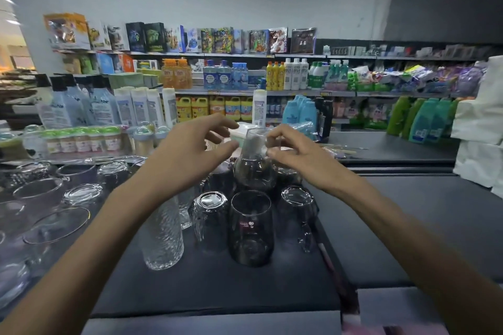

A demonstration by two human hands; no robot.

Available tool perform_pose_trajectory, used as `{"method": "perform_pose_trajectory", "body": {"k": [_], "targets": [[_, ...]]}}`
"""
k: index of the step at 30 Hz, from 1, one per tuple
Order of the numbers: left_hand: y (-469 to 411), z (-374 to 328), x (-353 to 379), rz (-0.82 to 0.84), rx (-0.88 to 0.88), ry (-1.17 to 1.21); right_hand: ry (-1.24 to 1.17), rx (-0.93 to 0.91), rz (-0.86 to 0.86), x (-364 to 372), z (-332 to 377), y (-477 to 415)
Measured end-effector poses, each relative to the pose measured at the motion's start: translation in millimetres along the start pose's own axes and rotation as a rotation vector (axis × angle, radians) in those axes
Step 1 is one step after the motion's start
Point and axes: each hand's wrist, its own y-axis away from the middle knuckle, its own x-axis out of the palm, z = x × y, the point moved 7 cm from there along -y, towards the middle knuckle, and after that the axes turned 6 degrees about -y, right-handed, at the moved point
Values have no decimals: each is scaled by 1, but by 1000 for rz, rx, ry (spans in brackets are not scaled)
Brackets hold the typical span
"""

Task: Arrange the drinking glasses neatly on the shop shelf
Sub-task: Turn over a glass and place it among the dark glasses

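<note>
**Your right hand is pinching a clear glass**

Your right hand [299,156] is curling its fingers and pinching the rim of a clear glass [253,168]. The glass is sitting right between your two hands. Your left hand [187,155] is hanging open with its fingers spread, just beside that glass. I cannot tell if it is touching.

To the right of your right hand, a flat dark top [413,198] is giving you lots of open room. A long edge [326,253] is running just past the last glass on that side.

Under your hands, glasses are crowding close together on the shelf top [217,288]. A bumpy tall glass [163,236] is standing below your left wrist. A dark glass [250,231] is standing mouth up, with an upside-down glass [208,215] just beside it. Behind your left hand, small jars with green lids [81,141] are holding something pale.
</note>
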Motion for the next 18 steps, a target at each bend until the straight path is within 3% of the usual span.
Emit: {"method": "perform_pose_trajectory", "body": {"k": [7,13,18], "targets": [[2,3,4,9,-15,3,-836,65,-261,-5,2,-6],[-5,-7,-3,-3,-12,19,-1064,206,-337,6,0,-5],[-17,-30,2,81,-69,145,-1004,239,-313,6,6,-4]]}}
